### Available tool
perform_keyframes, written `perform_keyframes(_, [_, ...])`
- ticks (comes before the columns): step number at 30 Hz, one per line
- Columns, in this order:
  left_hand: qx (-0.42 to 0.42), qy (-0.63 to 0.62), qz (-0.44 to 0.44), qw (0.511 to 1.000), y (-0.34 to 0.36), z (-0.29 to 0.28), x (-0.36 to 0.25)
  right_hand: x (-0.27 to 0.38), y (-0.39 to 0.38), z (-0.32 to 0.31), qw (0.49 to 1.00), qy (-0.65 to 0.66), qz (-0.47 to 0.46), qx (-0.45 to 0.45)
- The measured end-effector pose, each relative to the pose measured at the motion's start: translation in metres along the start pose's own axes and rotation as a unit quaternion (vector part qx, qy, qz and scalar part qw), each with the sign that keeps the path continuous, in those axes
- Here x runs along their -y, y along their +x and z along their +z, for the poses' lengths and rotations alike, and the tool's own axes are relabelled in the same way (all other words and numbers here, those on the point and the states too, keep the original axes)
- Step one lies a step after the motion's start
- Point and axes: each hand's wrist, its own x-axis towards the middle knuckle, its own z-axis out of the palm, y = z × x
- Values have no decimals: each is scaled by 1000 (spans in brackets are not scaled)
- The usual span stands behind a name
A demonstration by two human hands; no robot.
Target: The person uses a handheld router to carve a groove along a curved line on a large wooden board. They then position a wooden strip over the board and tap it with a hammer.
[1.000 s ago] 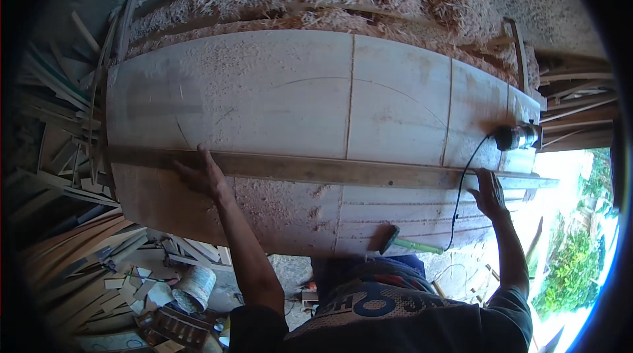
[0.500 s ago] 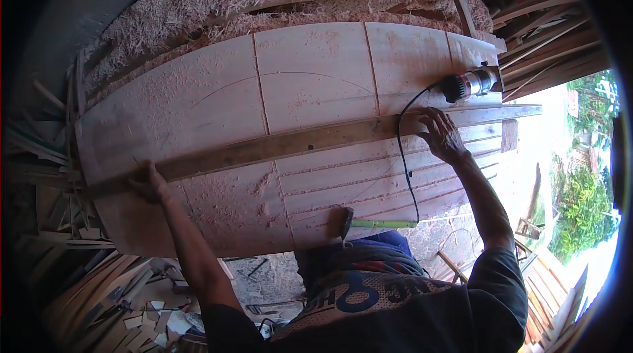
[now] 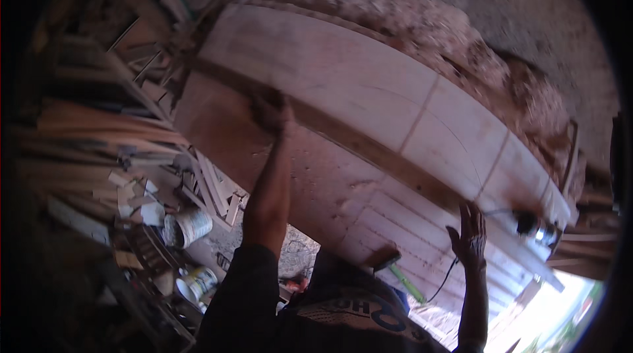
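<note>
A long straight wooden board (image 3: 369, 148) lies slantwise across a wide pale wooden panel (image 3: 316, 175) with a curved far edge. My left hand (image 3: 275, 114) rests against the board's near edge toward its left end, thumb and fingers apart, somewhat blurred and in shadow. Farther right, my right hand (image 3: 471, 241) touches the same edge with its fingers stretched out. Beyond it lies a corded power tool (image 3: 535, 229), partly lost in glare. A hammer (image 3: 403, 279) with a green handle sits on the panel's near side, close to my body.
Shavings (image 3: 422, 10) are heaped along the panel's far edge. Stacked wood strips (image 3: 99, 122) fill the left side. On the floor at lower left are a white bucket (image 3: 188, 228), a smaller tub (image 3: 196, 284) and scattered offcuts. Bright daylight enters at lower right.
The view has swung toward the left, so the panel now slants down to the right and more floor shows. Both hands stay at the board; my right hand's fingers are now straighter.
</note>
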Motion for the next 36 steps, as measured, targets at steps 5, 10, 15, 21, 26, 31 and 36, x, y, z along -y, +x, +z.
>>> perform_keyframes(5, [0,73,-77,994,5,-35,9,8,34,11,999,-19,-34,5])
perform_keyframes(10, [-3,18,-89,996,-8,-37,1,-21,35,14,993,-52,-90,51])
perform_keyframes(15, [-13,8,-112,994,-12,-34,6,-29,35,10,988,-28,-123,85])
perform_keyframes(21, [-30,-101,-103,989,-2,-25,26,-5,45,12,989,-1,-132,69])
perform_keyframes(26, [-15,24,3,1000,5,-12,-6,-9,34,11,996,-17,-74,56])
perform_keyframes(31, [26,-45,21,998,2,20,33,-24,32,17,998,-24,-54,17])
perform_keyframes(36, [45,-251,-82,963,11,7,50,-16,27,16,998,-29,-56,-27])
